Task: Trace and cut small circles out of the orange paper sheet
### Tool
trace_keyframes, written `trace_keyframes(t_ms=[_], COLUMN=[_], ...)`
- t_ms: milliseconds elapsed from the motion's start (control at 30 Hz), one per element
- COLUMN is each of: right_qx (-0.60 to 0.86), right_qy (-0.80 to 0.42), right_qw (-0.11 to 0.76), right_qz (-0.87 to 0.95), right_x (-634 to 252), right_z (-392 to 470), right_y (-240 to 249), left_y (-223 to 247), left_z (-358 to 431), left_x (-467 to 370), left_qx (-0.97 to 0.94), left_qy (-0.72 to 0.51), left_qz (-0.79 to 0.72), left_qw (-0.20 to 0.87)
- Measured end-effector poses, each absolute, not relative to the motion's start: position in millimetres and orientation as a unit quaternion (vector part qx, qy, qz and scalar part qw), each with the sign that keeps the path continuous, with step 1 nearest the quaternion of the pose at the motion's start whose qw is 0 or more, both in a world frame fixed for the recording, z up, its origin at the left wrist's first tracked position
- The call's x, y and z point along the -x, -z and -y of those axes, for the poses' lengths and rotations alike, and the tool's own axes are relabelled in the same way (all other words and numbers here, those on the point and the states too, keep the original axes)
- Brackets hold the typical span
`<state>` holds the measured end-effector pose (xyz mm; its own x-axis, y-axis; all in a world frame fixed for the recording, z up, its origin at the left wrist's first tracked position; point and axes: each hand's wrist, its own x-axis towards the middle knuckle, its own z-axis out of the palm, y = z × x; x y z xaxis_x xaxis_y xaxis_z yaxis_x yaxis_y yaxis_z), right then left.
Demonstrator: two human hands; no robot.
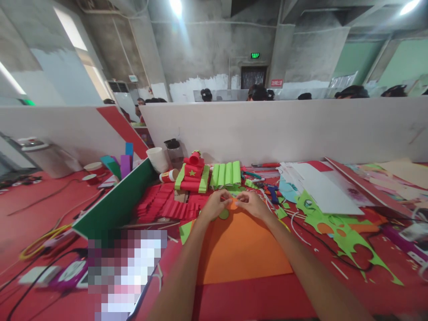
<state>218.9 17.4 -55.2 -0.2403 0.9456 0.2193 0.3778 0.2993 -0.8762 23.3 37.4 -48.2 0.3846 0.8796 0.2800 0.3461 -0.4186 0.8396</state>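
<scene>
Close together above the far part of an orange paper sheet (240, 252) are my left hand (218, 204) and my right hand (253, 205). The fingers of both are pinched, with their tips nearly meeting. Whatever lies between the fingertips is too small to make out. Just below my left hand is a small green paper disc (224, 215) on the sheet. Beyond the hands stands a red and green paper tank model (193, 174) with a star on it. Beside it lie rolled light-green paper pieces (226, 174).
Folded red paper strips (163, 203) lie left of my hands. A green board (117, 205) and a pixelated phone-like screen (133, 272) are further left. Cut green paper scraps (337, 232), white sheets (327, 187) and cables lie right. A white partition (284, 129) closes off the back.
</scene>
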Motion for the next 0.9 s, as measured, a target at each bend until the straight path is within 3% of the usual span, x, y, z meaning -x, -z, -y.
trace_keyframes(t_ms=[267,467,700,900], right_qx=[0.494,0.498,0.524,0.52], right_qy=[-0.361,-0.371,-0.28,-0.27], right_qw=[0.377,0.343,0.272,0.27], right_qz=[0.695,0.705,0.757,0.764], right_x=[-227.7,-227.5,-222.8,-218.5], right_z=[-22.1,-19.9,-11.3,-7.0], right_y=[58.5,61.8,51.8,47.1], left_y=[48.3,52.6,47.9,39.1], left_z=[-45.2,-45.9,-41.2,-30.7], left_x=[-10.3,-0.8,-5.8,-13.2], left_qx=[-0.701,-0.698,-0.741,-0.828], left_qy=[-0.42,-0.381,-0.341,-0.29], left_qz=[-0.503,-0.561,-0.561,-0.418], left_qw=[0.28,0.232,0.145,0.236])
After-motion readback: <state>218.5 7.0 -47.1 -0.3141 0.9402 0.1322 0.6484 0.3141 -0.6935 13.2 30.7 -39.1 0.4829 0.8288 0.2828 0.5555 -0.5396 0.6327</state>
